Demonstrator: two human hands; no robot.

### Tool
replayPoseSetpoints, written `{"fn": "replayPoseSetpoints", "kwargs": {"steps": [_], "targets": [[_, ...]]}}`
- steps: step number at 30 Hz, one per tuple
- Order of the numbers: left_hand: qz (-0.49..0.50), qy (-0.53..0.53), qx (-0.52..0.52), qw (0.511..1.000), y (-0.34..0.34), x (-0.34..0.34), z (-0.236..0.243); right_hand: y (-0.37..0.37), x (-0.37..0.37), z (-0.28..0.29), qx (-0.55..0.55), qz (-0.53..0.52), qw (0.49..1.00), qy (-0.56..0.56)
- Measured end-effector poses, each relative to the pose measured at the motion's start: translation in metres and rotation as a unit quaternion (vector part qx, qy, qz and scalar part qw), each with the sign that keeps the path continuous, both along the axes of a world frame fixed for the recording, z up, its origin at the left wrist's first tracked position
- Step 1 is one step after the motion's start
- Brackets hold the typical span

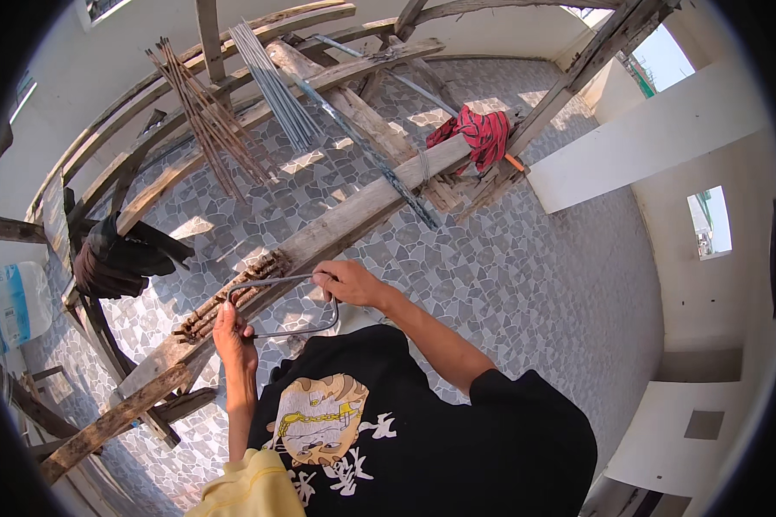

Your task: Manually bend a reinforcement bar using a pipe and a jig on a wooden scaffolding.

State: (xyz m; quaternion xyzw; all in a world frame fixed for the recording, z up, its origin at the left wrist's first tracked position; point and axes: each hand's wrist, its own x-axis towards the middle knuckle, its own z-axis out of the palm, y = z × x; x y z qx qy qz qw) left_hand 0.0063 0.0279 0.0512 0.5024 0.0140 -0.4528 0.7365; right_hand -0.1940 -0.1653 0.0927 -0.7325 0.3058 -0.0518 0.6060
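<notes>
Black shirt cloth [491,431] with a picture on its front is closest to us. Our left hand [231,333] is mostly closed, with its thumb up, and it pinches one side of a bent grey rod [280,281]. Our right hand [347,283] has its fingers curled around the rod's other side. The rod makes a boxy loop, held by the right edge of a long wooden beam [353,224]. We can't tell if it touches the beam. Rusty metal bits [233,297] sit in rows along the beam, closer to its near end. At its far end hangs a red and black striped cloth [485,136]. Past the beam's left edge, gray stone-patterned floor [302,194] spreads out. Farther off, brown rods [203,108] and thin grey rods [272,82] lean in two bunches on wooden rails [328,79].
</notes>
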Motion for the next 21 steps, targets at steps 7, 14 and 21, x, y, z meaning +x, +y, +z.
{"fn": "replayPoseSetpoints", "kwargs": {"steps": [7,14,21], "targets": [[-0.084,0.092,-0.064,0.990,-0.048,-0.027,0.085,-0.044,-0.045,0.029,-0.052,-0.140,0.985,-0.092],[-0.127,-0.106,0.010,0.986,-0.057,-0.009,0.041,-0.173,-0.105,0.003,0.139,-0.466,0.846,-0.219],[-0.072,-0.080,0.092,0.990,-0.089,-0.048,0.020,-0.306,-0.081,-0.050,0.161,-0.504,0.818,-0.227]]}}
